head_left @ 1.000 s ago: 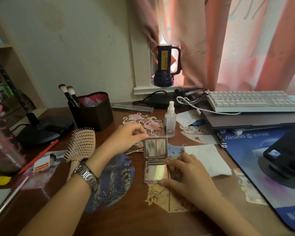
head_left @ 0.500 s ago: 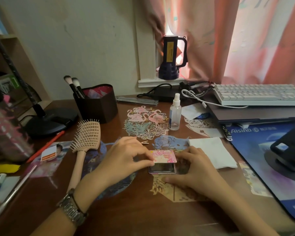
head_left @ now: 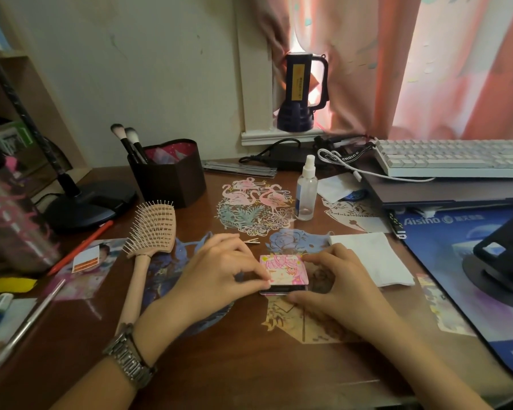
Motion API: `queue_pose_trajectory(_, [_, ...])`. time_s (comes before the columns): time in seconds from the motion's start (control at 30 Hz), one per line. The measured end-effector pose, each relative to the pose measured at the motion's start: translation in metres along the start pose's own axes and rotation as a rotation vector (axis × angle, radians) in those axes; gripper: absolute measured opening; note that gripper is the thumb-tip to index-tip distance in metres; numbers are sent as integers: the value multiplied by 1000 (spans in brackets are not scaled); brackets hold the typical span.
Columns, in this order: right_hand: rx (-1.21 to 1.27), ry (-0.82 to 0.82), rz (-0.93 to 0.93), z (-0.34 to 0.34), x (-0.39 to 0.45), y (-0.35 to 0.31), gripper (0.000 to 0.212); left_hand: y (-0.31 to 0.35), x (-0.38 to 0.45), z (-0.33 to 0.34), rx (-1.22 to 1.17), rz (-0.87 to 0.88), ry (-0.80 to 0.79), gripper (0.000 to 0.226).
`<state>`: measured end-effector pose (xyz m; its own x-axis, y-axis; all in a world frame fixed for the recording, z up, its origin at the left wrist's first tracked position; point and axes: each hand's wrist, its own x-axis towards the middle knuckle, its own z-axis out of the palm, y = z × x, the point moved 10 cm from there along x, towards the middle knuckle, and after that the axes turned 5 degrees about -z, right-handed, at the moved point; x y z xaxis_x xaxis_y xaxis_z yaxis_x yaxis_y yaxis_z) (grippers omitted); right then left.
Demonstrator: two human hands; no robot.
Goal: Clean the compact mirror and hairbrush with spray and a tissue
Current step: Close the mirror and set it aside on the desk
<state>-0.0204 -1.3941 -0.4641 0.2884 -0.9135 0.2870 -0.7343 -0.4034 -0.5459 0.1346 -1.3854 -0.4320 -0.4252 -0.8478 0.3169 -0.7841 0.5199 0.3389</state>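
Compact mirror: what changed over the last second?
The compact mirror went from standing open to nearly shut: the left hand pushed the lid down while the right hand held the base. Hairbrush, spray bottle and tissue stayed put.

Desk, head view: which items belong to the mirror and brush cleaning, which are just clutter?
Job:
compact mirror, gripped by left hand and right hand
hairbrush
spray bottle
tissue

Clutter:
keyboard
makeup brush holder
torch
red pencil
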Motion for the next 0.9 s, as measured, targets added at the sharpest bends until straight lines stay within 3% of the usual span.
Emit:
queue_pose_trajectory(0.5, [-63,-10,-42,2,0,0,66,-12,7,16,-17,-59,-109,34])
queue_pose_trajectory(0.7, [-86,-61,-71,4,2,-4,65,-10,21,39,93,-92,-388,77])
queue_pose_trajectory(0.9, [-45,-276,-101,13,15,-12,67,-18,32,46,65,-137,-449,86])
